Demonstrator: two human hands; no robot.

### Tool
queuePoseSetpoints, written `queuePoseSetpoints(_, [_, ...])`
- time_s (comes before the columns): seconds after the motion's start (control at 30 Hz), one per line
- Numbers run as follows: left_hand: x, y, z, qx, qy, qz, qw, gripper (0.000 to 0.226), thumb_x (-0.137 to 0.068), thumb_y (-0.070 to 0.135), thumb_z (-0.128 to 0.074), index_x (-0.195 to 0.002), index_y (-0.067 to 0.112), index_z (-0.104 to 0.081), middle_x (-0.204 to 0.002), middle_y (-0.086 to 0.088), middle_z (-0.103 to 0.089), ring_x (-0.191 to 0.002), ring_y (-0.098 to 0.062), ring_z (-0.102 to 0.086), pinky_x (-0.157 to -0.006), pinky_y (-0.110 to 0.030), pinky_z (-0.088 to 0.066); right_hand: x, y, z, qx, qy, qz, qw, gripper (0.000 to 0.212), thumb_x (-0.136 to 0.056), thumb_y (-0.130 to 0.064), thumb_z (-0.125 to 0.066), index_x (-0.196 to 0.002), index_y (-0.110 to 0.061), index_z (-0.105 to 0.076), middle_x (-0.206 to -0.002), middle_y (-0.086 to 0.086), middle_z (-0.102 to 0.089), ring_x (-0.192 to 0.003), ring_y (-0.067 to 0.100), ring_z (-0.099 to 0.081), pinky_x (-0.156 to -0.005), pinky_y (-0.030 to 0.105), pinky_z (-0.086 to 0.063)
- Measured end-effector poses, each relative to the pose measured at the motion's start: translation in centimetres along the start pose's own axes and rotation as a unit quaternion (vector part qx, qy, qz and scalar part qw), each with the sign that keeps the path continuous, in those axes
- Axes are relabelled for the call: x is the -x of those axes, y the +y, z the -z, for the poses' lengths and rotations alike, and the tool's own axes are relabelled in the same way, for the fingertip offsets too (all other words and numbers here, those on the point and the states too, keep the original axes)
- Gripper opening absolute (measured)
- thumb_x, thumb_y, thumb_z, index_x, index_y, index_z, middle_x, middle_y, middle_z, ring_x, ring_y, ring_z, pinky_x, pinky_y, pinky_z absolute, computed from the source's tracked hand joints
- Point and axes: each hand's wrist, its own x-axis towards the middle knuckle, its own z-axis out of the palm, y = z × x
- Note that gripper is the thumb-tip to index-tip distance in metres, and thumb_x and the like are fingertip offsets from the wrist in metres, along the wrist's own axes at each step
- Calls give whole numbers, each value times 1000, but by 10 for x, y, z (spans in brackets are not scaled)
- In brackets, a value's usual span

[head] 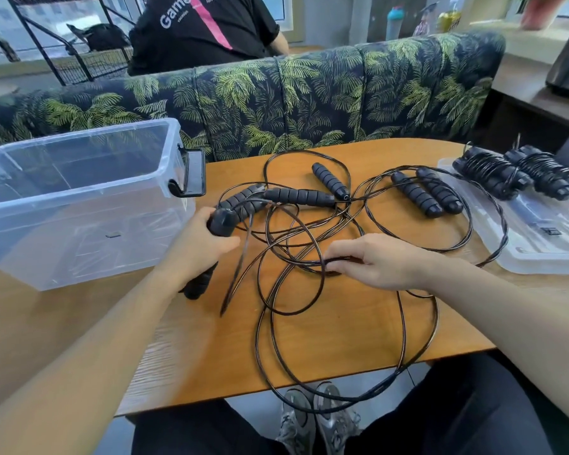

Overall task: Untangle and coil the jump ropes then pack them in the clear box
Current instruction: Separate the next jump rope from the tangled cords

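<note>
Tangled black jump ropes point(309, 244) sprawl over the middle of the wooden table point(358, 330), one loop hanging past the front edge. My left hand point(197, 244) grips a black foam handle point(207, 257) next to the clear box point(79, 205), which stands open and holds no rope. My right hand point(378, 261) pinches a strand of cord in the tangle. Loose handles lie beyond: one pair point(270, 198) near my left hand, a single one point(330, 180), and another pair point(427, 193). Two coiled ropes point(519, 174) rest on the box's clear lid point(539, 244) at right.
A leaf-patterned sofa back point(309, 96) runs behind the table. A person in a black shirt point(207, 27) sits beyond it, facing away. My knees and grey shoes point(322, 418) show below the table's front edge. A dark shelf point(545, 103) stands at far right.
</note>
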Motion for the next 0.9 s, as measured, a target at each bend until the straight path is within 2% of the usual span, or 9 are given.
queuePoseSetpoints(0.07, [1, -6, 7, -6, 12, 4, 1000, 49, -83, 27, -78, -126, 28, -54, -109, 0, -67, -91, -19, -63, -79, -37, -52, 2, 0, 2, 17, -17, -10, 1000, 14, -102, -43, -47, -99, -36, -59, -85, -8, -67, -78, 12, -61, -72, 39, -53])
queuePoseSetpoints(0.13, [4, -11, 14, -31, 9, 19, 999, 62, -86, 28, -76, -141, 33, -45, -114, 2, -63, -85, -19, -63, -74, -34, -50, 3, -1, 3, 34, -40, -20, 998, 17, -102, -35, -51, -86, -36, -54, -73, -7, -60, -69, 11, -55, -64, 29, -46])
queuePoseSetpoints(0.23, [11, -20, 23, -119, -9, 17, 993, 58, -86, 39, -73, -137, 36, -47, -107, 1, -67, -75, -20, -65, -69, -36, -55, 4, -2, 2, 41, -55, -51, 996, 22, -101, -32, -49, -79, -34, -50, -69, -5, -56, -65, 11, -51, -61, 30, -44])
queuePoseSetpoints(0.47, [34, -40, 34, -188, -4, 16, 982, 30, -84, 56, -66, -105, 39, -52, -95, 2, -65, -80, -20, -65, -76, -44, -58, 12, -11, -1, 13, 23, -40, 999, 47, -91, -68, -30, -83, -31, -57, -67, 0, -55, -63, 14, -54, -62, 35, -47])
queuePoseSetpoints(0.57, [38, -43, 36, -163, 7, 22, 986, 17, -94, 39, -64, -99, 28, -52, -88, -2, -66, -77, -22, -64, -76, -45, -57, 17, -18, 2, -10, 13, -46, 999, 46, -94, -64, -27, -112, -39, -61, -78, -10, -62, -73, 6, -59, -68, 27, -49])
queuePoseSetpoints(0.63, [40, -42, 35, -123, 18, 12, 992, 16, -95, 35, -66, -98, 24, -54, -87, -6, -68, -76, -25, -65, -76, -45, -57, 19, -22, 0, -8, -7, -42, 999, 39, -99, -59, -27, -121, -45, -57, -86, -15, -64, -75, 9, -60, -72, 29, -51])
queuePoseSetpoints(0.7, [43, -34, 35, 15, 9, 38, 999, 15, -94, 27, -70, -101, 21, -58, -94, -14, -70, -78, -28, -70, -73, -43, -58, 19, -29, -1, -9, -18, -40, 999, 21, -106, -47, -31, -109, -57, -49, -84, -29, -61, -71, 7, -57, -69, 26, -48])
queuePoseSetpoints(0.8, [48, -15, 33, 259, -57, 110, 958, 15, -89, 12, -72, -97, 20, -62, -106, -16, -68, -74, -30, -72, -65, -37, -57, 16, -43, 1, -14, -35, -42, 998, 26, -109, -36, -32, -94, -53, -45, -76, -38, -57, -64, -1, -51, -62, 18, -40])
queuePoseSetpoints(0.9, [55, 8, 28, 340, -165, 141, 915, 13, -90, 16, -67, -101, 21, -61, -113, -9, -74, -71, -27, -69, -68, -36, -56, 10, -52, 0, -17, -54, -46, 997, 26, -109, -36, -33, -113, -45, -57, -90, -24, -64, -73, 0, -54, -66, 15, -39])
